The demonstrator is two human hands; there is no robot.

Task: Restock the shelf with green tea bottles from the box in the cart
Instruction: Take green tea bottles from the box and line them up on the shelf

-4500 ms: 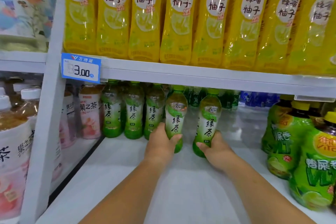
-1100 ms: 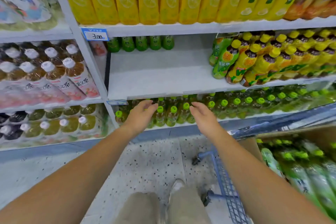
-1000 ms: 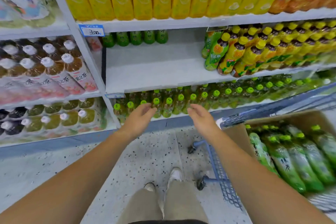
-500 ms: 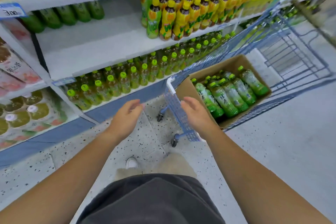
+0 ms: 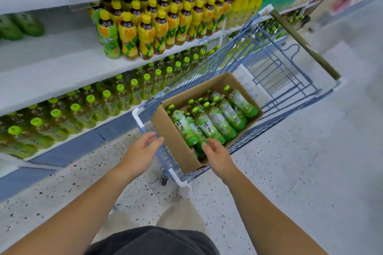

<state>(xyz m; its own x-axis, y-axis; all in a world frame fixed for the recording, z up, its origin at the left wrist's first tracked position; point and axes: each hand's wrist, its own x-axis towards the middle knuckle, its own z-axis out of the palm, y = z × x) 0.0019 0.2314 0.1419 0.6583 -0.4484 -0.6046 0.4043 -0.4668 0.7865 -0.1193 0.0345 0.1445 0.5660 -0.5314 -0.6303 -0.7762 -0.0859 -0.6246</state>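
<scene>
Both hands empty, fingers loose: left hand (image 5: 143,150), right hand (image 5: 216,154) over the box (image 5: 176,138). Green tea bottles (image 5: 207,124) look full, heavy, probably slick, so I'd grab mid-body.

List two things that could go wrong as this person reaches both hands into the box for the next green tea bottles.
1. The green tea bottles lie loose and stacked in the cardboard box; pulling one out may roll its neighbours or let it slip from an open right hand.
2. The left hand is over the cart rim, not in the box; leaning on it could push the wheeled cart away.
</scene>
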